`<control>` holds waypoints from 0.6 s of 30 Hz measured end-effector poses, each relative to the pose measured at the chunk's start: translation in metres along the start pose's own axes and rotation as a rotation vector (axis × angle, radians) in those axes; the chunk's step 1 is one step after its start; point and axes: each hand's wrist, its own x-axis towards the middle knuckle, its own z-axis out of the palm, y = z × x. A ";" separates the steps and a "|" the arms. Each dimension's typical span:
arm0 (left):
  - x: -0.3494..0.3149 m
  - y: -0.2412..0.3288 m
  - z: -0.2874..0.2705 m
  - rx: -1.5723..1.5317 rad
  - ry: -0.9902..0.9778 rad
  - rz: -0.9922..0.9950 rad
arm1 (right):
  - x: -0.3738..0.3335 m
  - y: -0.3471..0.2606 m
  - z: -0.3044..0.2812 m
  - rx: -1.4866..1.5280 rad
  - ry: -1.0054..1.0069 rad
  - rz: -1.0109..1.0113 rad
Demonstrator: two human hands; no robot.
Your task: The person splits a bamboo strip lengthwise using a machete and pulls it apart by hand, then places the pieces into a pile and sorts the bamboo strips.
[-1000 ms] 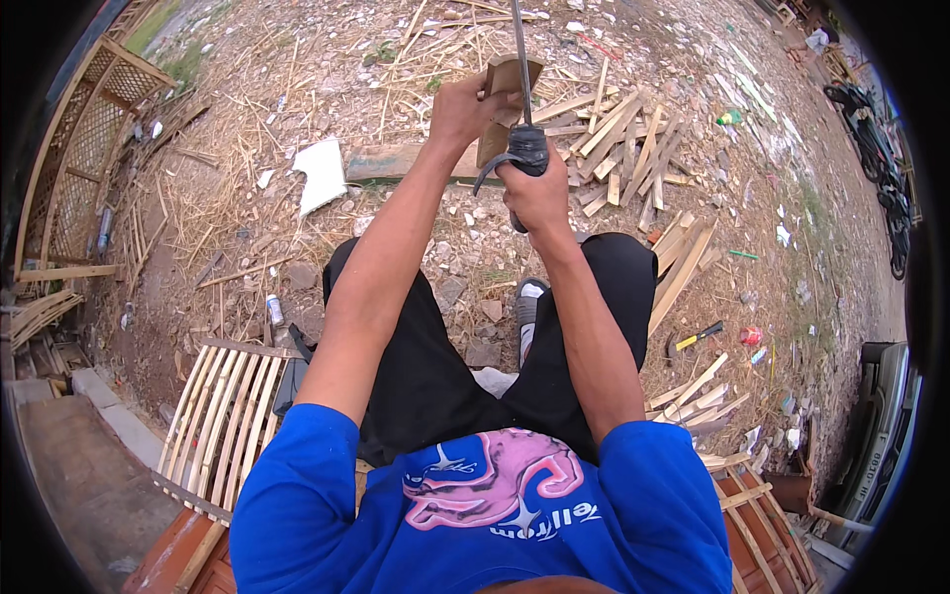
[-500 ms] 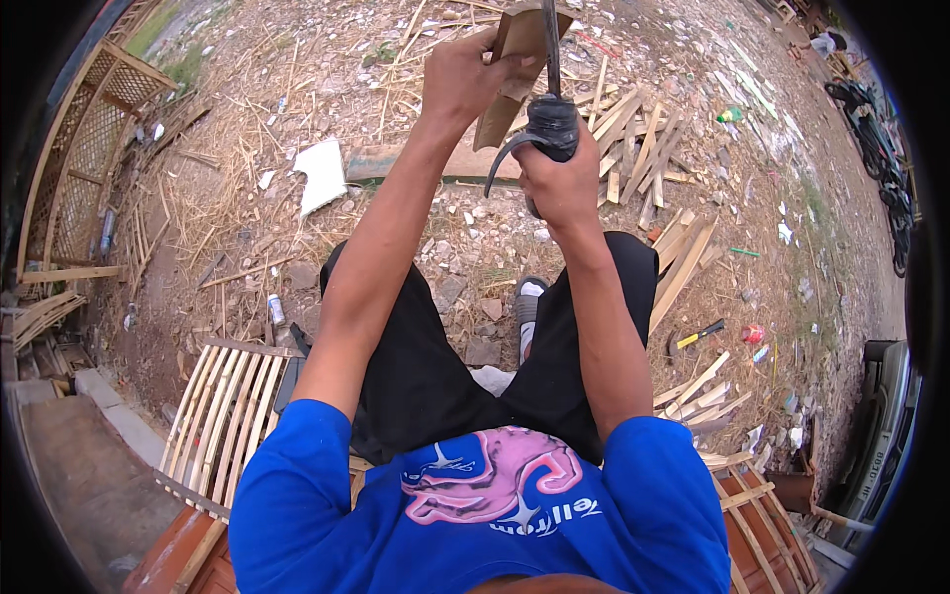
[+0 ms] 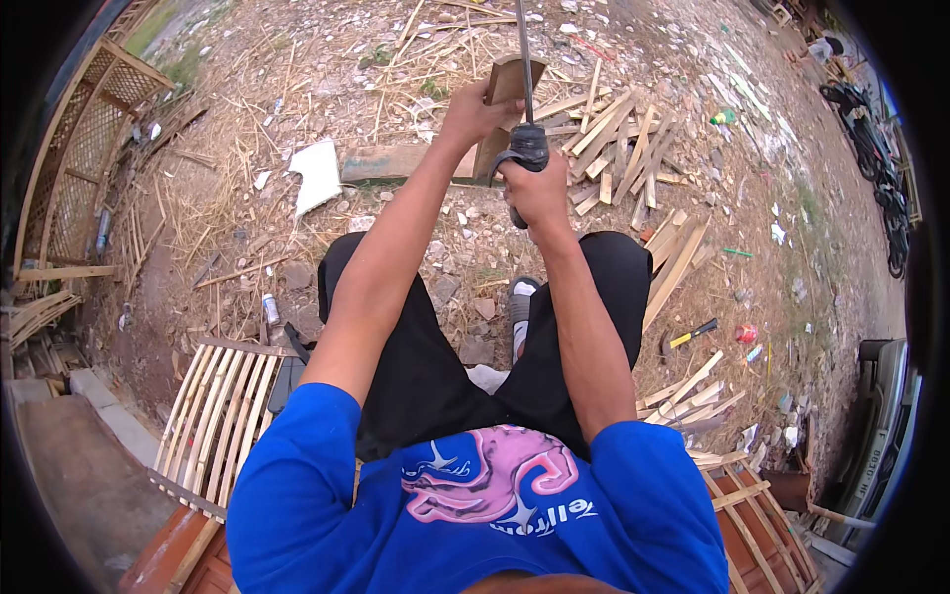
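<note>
My left hand (image 3: 475, 117) is closed round a short brown wooden board (image 3: 515, 79), held up ahead of me. The lower end of the board shows below the fingers. My right hand (image 3: 539, 196) grips a long-bladed tool (image 3: 525, 69) by its black, tape-wrapped handle. Its narrow blade points away from me, seen nearly edge-on, so I cannot tell whether it is a saw or a machete. A curved black guard sits in front of the knuckles. The blade passes close along the right side of the board; whether they touch is unclear.
Loose wooden slats (image 3: 628, 148) lie in a pile ahead right, with more slats (image 3: 693, 401) nearer. A yellow-and-black hammer (image 3: 693, 334) rests on the ground. A plank (image 3: 396, 161) and a white sheet (image 3: 317, 176) lie ahead left. A slatted wooden panel (image 3: 220, 411) is beside me.
Both hands have come a little lower and the right hand has shifted left. The board is turned and sits lower, and the tool's handle has moved left with my right hand.
</note>
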 end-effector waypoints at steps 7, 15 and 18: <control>-0.007 0.033 -0.008 -0.278 0.057 0.112 | -0.006 -0.022 -0.001 -0.006 -0.006 -0.040; 0.008 0.056 -0.021 0.067 0.072 0.202 | -0.013 -0.058 -0.011 0.087 -0.047 -0.072; 0.004 -0.035 -0.003 0.323 -0.096 0.081 | 0.000 -0.015 -0.007 0.080 -0.043 0.088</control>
